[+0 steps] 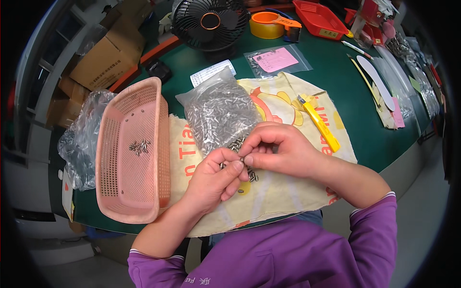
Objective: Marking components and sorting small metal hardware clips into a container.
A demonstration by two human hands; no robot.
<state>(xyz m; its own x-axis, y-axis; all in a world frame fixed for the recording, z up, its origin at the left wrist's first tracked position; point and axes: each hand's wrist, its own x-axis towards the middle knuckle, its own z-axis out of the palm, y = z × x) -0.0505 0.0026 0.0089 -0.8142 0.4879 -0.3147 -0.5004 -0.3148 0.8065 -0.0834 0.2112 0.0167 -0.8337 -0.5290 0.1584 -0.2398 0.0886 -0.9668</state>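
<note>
Hands meet over the printed cloth [288, 187], just below the clear bag of metal pins [221, 113]. Left hand [213, 180] and right hand [281, 151] both pinch one small metal pin [241, 160] between fingertips; it's too small to tell which way its long axis runs. Loose pins [252, 175] lie beneath. Left of the bag, the pink basket [117, 192] holds a few pins [139, 147].
</note>
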